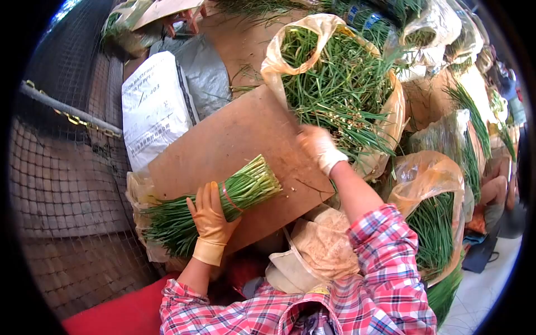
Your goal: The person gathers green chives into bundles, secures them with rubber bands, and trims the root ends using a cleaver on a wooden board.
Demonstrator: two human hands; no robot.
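Note:
A brown board [240, 134] lies in front of me, and on it rests a thick bundle of green stalks [245, 187] tied with a red band, cut ends toward the upper right. My left hand [211, 218], in a tan glove, lies on the bundle beside the band with its fingers spread. At the board's right edge is my right hand [319, 148], gloved and blurred, its fingers bent; what it holds, if anything, is too smeared to tell. Just beyond it stands an open plastic bag [304, 64] full of loose green leaves and cut bits.
A white printed sack [153, 111] lies at the upper left, beside black netting [61, 195]. Another bag [427, 173] of green stalks stands at the right, with more bags [441, 28] behind. Part of another person [494, 190] shows at the far right.

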